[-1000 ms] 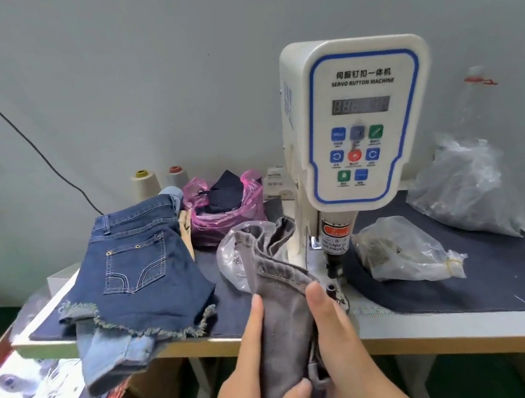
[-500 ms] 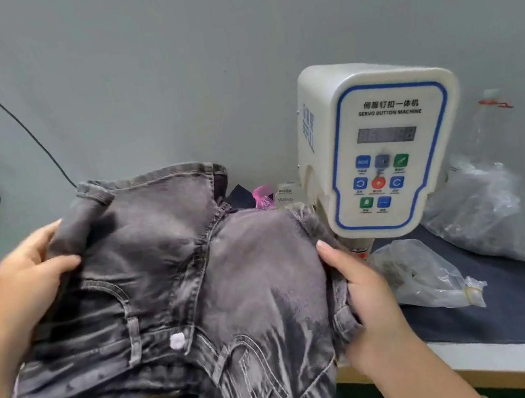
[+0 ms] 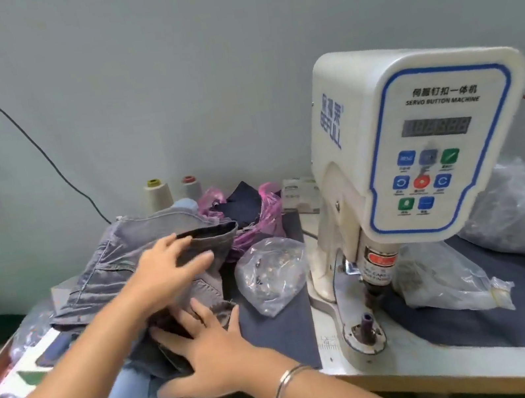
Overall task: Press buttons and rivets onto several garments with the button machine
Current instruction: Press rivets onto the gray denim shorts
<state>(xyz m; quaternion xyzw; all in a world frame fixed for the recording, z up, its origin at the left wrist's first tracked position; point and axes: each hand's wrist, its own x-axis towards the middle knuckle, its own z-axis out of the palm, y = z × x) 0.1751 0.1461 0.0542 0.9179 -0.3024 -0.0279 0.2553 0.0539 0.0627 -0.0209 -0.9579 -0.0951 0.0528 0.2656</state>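
Button machine (image 3: 416, 152), white with a blue-edged control panel, stands at three o'clock on the bench (image 3: 454, 359), its press head hanging over a metal base with a small purple die (image 3: 367, 320). Nothing lies under the head. A dark mat (image 3: 282, 327) covers most of the bench top.

Grey denim shorts (image 3: 144, 249) lie heaped at nine o'clock from the machine, on top of a stack of other garments; a light blue garment (image 3: 126, 391) hangs from under them over the bench's near edge. The left hand (image 3: 168, 270) lies flat on the shorts with fingers spread and straight, near the waistband. The right hand (image 3: 210, 350), a thin bangle (image 3: 285, 386) on its wrist, presses the frayed hem at six o'clock of the pile, fingers wide and straight, gripping nothing.

Between the shorts and the machine sits a clear bag of small metal parts (image 3: 270, 274). A second clear bag (image 3: 441, 276) rests just right of the press head, and a larger grey-looking bag (image 3: 506, 213) lies behind it. A pink bag with dark cloth (image 3: 248, 208) sits at twelve o'clock from the pile, beside two thread cones (image 3: 166, 194) against the wall. A black cable (image 3: 15, 118) runs down the wall at ten o'clock.
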